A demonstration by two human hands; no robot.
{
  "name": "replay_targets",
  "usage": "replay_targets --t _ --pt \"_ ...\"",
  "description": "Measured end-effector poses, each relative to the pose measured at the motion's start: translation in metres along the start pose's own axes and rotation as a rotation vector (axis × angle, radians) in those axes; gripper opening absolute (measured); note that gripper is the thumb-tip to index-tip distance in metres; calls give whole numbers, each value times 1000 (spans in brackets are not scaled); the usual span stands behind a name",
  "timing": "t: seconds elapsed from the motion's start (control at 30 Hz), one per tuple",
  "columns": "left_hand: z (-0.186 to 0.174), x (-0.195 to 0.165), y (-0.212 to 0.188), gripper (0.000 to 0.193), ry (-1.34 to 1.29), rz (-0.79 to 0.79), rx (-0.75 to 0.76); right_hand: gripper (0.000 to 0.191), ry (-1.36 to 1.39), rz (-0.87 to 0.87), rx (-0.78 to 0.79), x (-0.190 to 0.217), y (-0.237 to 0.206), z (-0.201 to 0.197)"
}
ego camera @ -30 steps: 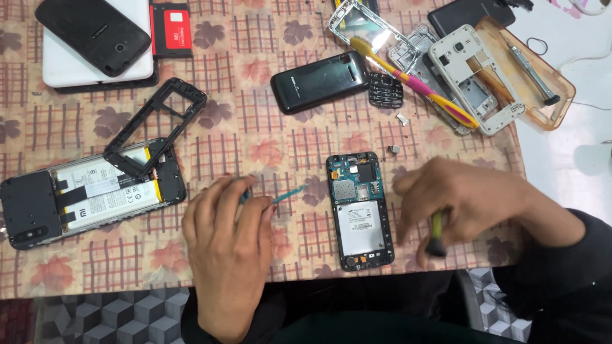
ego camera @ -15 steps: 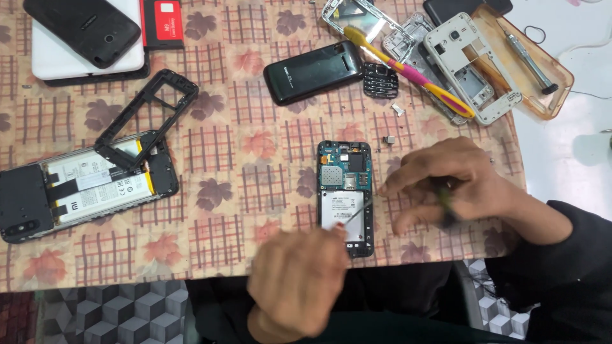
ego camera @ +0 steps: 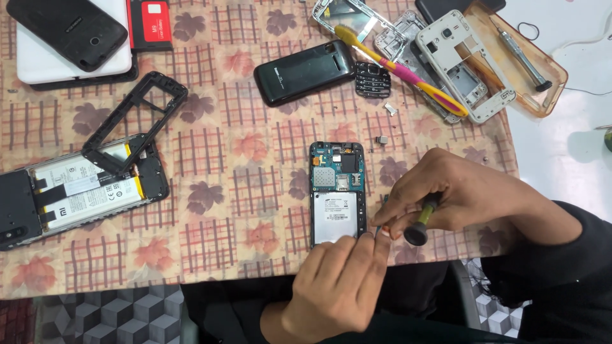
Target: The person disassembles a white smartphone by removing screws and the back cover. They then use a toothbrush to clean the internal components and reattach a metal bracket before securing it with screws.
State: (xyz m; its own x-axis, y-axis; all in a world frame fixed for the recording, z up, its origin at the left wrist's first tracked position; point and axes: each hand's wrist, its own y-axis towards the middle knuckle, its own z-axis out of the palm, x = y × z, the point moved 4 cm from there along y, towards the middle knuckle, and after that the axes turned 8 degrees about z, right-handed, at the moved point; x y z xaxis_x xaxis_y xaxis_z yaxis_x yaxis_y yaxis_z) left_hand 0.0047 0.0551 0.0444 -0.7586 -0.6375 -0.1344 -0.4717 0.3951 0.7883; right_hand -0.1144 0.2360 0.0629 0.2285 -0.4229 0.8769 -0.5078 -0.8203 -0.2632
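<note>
- Opened phone (ego camera: 337, 192) lies face-down near the table's front edge, back cover off, board and silvery battery bare; whether screws remain I cannot tell.
- Larger dismantled phone (ego camera: 76, 191) far left, glossy battery exposed, black frame (ego camera: 134, 121) leaning on it.
- Left hand (ego camera: 338, 286): fingers extended, holding nothing, tips touching the phone's lower right corner.
- Right hand (ego camera: 446, 191): closed around a screwdriver (ego camera: 422, 220) (dark, round-capped), tip at that edge.
- Toothbrush (ego camera: 401, 69), yellow and pink plastic, upper right.
</note>
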Motion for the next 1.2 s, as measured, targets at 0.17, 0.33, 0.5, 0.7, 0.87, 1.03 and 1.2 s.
replay_targets --t 0.17,0.33,0.5,0.7,0.87,1.03,1.2 --pt "0 8 -9 20 -267 -115 99 43 -23 -39 -35 2 -1 0" --pt "-5 18 -24 19 -321 -150 206 27 -66 -28 -49 -2 8 5" --pt "-6 22 -34 17 -381 -160 274 18 -56 -146 -79 -3 13 9" --pt "-10 30 -38 17 -384 -141 286 17 -112 162 -270 -18 15 -2" --pt "-6 32 -38 17 -414 -143 315 18 -187 148 -313 -17 13 -5" --pt "-5 29 -37 16 -431 -144 300 20 -214 116 -344 -12 13 -5" --pt "-5 30 -35 16 -422 -147 291 20 -220 129 -354 -9 14 -3"
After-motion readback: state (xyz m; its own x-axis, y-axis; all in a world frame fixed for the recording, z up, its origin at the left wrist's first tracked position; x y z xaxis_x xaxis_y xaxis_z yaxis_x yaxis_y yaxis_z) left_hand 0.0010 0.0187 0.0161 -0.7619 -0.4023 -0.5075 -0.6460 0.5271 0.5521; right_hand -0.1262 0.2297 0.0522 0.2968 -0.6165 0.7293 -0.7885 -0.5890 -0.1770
